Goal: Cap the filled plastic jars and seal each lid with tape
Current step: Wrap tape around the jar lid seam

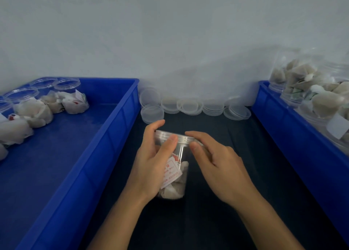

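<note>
We cannot read any text with certainty. Inside the clear jar [174, 166] we see a white paper tag [171, 171] with a red frame and red printed lines, but the characters are too small and blurred. Other tags in the left blue crate [105, 129] carry red marks, also unreadable.

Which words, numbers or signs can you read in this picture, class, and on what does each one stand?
No text is readable.
White paper tag with red print inside the clear plastic jar the left hand holds: too blurred to read.
Red-marked tags on the white sachets in the left blue plastic crate: too small to read.
</note>
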A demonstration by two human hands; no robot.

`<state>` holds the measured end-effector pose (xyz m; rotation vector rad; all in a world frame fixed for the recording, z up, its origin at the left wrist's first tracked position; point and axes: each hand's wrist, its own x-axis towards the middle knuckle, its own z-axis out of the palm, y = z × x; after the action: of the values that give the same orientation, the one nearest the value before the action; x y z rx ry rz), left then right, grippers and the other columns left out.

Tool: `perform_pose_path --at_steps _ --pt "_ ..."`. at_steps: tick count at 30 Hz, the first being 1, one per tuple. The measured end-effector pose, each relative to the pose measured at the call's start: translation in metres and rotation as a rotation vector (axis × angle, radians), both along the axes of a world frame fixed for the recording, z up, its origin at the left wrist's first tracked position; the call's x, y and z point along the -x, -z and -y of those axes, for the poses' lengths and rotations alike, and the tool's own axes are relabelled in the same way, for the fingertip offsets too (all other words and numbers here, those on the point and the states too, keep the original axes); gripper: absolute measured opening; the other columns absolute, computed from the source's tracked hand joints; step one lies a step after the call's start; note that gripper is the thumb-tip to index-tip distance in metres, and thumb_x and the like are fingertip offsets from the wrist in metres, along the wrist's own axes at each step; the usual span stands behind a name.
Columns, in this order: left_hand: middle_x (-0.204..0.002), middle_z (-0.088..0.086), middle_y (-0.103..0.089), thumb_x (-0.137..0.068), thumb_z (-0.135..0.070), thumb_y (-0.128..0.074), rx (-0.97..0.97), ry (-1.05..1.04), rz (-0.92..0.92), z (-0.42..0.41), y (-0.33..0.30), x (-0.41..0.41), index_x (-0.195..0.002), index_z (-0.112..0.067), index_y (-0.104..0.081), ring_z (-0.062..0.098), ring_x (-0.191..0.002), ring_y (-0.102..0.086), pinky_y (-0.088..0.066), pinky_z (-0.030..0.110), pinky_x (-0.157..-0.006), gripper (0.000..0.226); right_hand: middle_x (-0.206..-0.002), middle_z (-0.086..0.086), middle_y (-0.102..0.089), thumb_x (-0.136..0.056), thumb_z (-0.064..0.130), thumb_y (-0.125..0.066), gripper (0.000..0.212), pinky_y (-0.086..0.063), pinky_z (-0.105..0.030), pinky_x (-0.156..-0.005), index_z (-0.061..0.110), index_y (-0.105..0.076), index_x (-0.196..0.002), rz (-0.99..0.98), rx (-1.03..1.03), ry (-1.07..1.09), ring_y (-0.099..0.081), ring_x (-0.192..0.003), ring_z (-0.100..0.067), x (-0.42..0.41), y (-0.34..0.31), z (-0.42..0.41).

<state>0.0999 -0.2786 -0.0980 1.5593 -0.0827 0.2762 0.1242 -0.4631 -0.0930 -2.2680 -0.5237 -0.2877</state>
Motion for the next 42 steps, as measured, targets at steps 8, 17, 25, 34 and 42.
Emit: perform_pose_path --at_steps 8,17,25,34,42 --pt "-0.126 -0.025 -0.057 -0.081 -0.086 -0.049 -0.566 -0.412 0.062 0.008 -0.001 0.005 -0.143 -0.048 -0.041 -0.004 -0.102 -0.063 -0.057 0.027 -0.082 0.074 -0.07 0.017 -0.063 -0.103 0.062 -0.032 0.042 -0.051 -0.035 -0.063 0.049 -0.056 -0.135 0.028 0.054 0.088 -0.061 -0.066 -0.008 0.003 -0.002 -0.004" --pt "-0.121 -0.035 -0.06 -0.079 -0.074 -0.064 -0.247 -0.251 0.011 0.005 0.002 0.001 -0.141 -0.048 -0.049 -0.007 -0.105 -0.067 -0.06 0.028 -0.08 0.069 -0.071 0.021 -0.062 -0.105 0.049 -0.028 0.048 -0.034 -0.028 -0.057 0.047 -0.048 -0.149 -0.015 0.097 0.069 -0.059 -0.062 -0.009 0.004 -0.008 0.004" --pt "-0.113 -0.012 -0.075 -0.09 -0.046 -0.072 0.046 -0.119 -0.019 0.008 0.006 -0.002 -0.136 -0.031 -0.06 0.013 -0.091 -0.079 -0.062 0.024 -0.068 0.05 -0.062 0.017 -0.057 -0.106 0.057 -0.025 0.047 -0.049 -0.037 -0.067 0.051 -0.045 -0.149 -0.011 0.181 0.083 -0.055 -0.062 -0.008 -0.002 -0.006 0.006" --pt "-0.112 -0.013 -0.075 -0.092 -0.059 -0.058 -0.113 -0.107 -0.05 0.002 0.002 -0.001 -0.136 -0.04 -0.059 0.011 -0.1 -0.076 -0.063 0.032 -0.078 0.048 -0.06 0.016 -0.051 -0.105 0.06 -0.02 0.042 -0.052 -0.037 -0.067 0.049 -0.05 -0.133 0.059 0.209 0.116 -0.057 -0.062 -0.01 0.001 -0.006 0.004" --pt "-0.108 -0.024 -0.066 -0.073 -0.093 -0.043 -0.534 -0.292 -0.078 0.012 -0.008 0.013 -0.145 -0.055 -0.03 0.0 -0.096 -0.069 -0.059 0.039 -0.088 0.082 -0.066 0.019 -0.052 -0.108 0.061 -0.016 0.045 -0.053 -0.038 -0.061 0.046 -0.048 -0.136 0.143 0.272 0.084 -0.059 -0.061 -0.011 0.008 -0.01 -0.006"
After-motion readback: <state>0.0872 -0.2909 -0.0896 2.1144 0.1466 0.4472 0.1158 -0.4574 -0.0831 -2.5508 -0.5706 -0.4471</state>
